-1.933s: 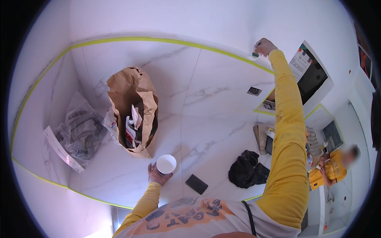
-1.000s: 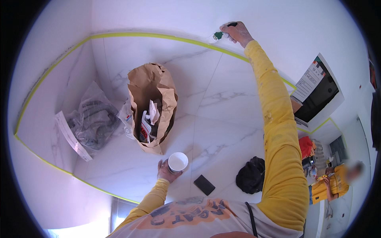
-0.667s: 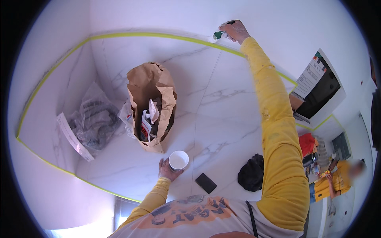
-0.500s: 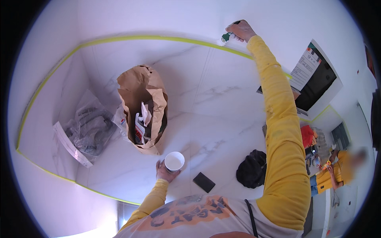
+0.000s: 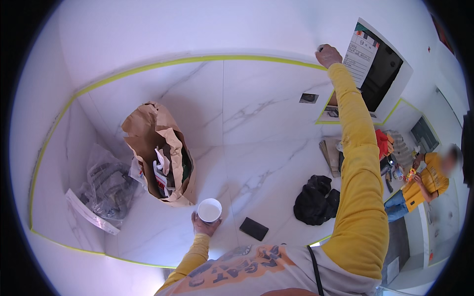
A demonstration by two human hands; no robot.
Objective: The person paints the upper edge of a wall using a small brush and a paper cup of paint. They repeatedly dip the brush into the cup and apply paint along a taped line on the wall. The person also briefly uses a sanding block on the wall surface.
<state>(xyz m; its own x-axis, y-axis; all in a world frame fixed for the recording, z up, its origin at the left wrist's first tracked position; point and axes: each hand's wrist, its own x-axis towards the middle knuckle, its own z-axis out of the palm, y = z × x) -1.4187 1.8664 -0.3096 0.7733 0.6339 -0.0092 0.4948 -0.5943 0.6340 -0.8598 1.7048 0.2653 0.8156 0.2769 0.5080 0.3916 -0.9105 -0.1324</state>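
My left hand (image 5: 205, 226) is wrapped round a white cup (image 5: 210, 210) with white inside, held low above the marbled slab. Far up to the right, my right hand (image 5: 329, 55) is closed against the white wall, just above the yellow-green masking tape (image 5: 247, 57). It grips a paintbrush, most of which the hand now hides; only a small dark bit (image 5: 321, 48) shows at its fingers. The tape runs along the top edge of the marbled wall panels (image 5: 197, 98).
An open brown paper bag (image 5: 148, 118) and a clear plastic bag (image 5: 111, 185) stand left. A dark flat wallet-like thing (image 5: 254, 229) and black cloth (image 5: 313, 202) lie on the slab. Right are a wall opening (image 5: 382, 79), a socket box (image 5: 308, 98) and a person in yellow (image 5: 427, 180).
My right hand has moved right along the tape line, toward the wall opening, and the green part of the brush has gone out of sight. My left hand still holds the cup.
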